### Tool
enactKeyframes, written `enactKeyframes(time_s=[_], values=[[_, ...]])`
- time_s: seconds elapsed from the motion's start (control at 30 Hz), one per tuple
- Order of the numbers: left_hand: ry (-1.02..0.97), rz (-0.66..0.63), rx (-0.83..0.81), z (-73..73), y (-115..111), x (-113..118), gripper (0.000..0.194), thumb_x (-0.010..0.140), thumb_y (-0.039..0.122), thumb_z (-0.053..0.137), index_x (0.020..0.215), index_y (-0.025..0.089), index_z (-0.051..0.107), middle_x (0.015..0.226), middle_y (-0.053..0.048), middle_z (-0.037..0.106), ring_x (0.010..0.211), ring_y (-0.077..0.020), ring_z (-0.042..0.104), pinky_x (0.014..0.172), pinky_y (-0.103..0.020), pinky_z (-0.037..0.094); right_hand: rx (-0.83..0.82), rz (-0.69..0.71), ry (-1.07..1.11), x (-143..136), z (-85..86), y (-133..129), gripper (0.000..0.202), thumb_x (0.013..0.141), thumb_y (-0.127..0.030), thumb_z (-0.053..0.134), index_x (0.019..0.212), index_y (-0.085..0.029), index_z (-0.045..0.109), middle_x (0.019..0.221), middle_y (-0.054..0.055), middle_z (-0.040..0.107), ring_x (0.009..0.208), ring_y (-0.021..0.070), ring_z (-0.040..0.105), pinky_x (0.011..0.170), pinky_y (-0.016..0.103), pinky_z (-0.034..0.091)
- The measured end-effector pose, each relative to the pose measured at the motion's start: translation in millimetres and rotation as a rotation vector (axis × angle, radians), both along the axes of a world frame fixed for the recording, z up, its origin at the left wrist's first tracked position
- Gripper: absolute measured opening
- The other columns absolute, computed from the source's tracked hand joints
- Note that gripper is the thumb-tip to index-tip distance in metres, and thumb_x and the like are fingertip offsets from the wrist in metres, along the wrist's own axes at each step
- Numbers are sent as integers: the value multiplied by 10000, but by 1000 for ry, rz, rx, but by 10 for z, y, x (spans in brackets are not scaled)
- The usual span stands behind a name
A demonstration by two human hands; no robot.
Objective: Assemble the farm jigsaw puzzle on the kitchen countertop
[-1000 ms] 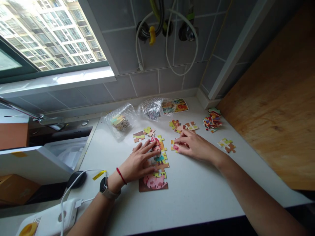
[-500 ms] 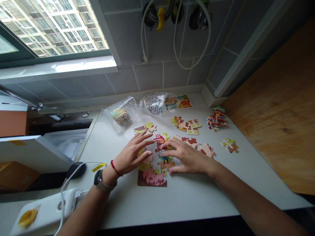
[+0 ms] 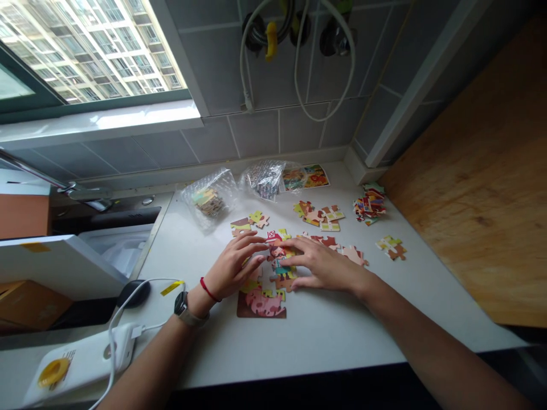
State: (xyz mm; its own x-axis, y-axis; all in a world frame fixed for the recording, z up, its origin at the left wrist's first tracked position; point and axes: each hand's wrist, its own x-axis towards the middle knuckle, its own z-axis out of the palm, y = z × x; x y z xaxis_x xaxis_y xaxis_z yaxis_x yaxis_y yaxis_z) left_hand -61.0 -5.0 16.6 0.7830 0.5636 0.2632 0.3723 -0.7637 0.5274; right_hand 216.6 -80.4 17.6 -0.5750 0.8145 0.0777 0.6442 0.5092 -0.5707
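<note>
A column of jigsaw puzzle pieces (image 3: pixel 281 266) showing a red barn and a figure in a blue-green outfit lies flat between my hands. My right hand (image 3: pixel 318 263) rests over its right side, fingers spread, fingertips on or just above the pieces. At its left, my left hand (image 3: pixel 239 259) is open, with fingers stretched toward the column and partly covering other joined pieces. Below, a joined pig section (image 3: pixel 261 304) has a straight dark-brown lower edge. Brown-and-white patched pieces (image 3: pixel 352 254) lie partly hidden behind my right hand.
Loose pieces (image 3: pixel 322 215) lie behind my right hand, with a small cluster (image 3: pixel 392 247) and a heaped pile (image 3: pixel 370 204) farther right. Plastic bags (image 3: pixel 209 199) and a picture sheet (image 3: pixel 317 176) lie near the wall. A white power strip (image 3: pixel 81 364) and the sink are at left.
My right hand has shifted slightly left along with the column of pieces, which sits a little closer to the left-hand pieces. My left hand stays open beside it. The view has shifted slightly.
</note>
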Motion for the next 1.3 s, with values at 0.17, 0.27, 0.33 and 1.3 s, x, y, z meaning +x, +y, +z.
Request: enactKeyframes(time_s=[0.17, 0.27, 0.33, 1.3], values=[[-66, 25, 20, -3, 21, 30, 320, 1086, 347, 466, 1230, 214, 719, 1275, -113, 724, 1292, -281, 600, 1153, -517, 479, 52, -13, -46, -136, -47, -20, 630, 861, -587, 790, 1414, -311, 667, 1672, 137, 389, 1534, 382, 356, 1232, 622, 326], [-98, 49, 22, -22, 31, 26, 321, 1089, 343, 462, 1234, 199, 710, 1254, -112, 727, 1270, -270, 610, 1131, -483, 497, 13, 28, -112, -235, -60, -30, 676, 874, -651, 741, 1443, -302, 637, 1700, 143, 345, 1572, 393, 287, 1251, 672, 233], [-110, 71, 18, -49, 41, 18, 323, 1087, 361, 468, 1216, 201, 717, 1242, -108, 731, 1246, -268, 625, 1104, -460, 520, -18, 30, -144, -255, -53, -36, 667, 904, -655, 704, 1468, -313, 607, 1707, 139, 332, 1579, 368, 283, 1259, 673, 204], [-207, -11, -17, -200, -2, 94, 265, 1063, 303, 503, 1046, 208, 749, 1009, -79, 761, 948, -207, 693, 890, -332, 554, 182, -947, -78, 790, -361, 347, 546, 945, -401, 596, 1408, -111, 619, 1417, 211, 648, 1325, 316, 597, 1176, 485, 431]])
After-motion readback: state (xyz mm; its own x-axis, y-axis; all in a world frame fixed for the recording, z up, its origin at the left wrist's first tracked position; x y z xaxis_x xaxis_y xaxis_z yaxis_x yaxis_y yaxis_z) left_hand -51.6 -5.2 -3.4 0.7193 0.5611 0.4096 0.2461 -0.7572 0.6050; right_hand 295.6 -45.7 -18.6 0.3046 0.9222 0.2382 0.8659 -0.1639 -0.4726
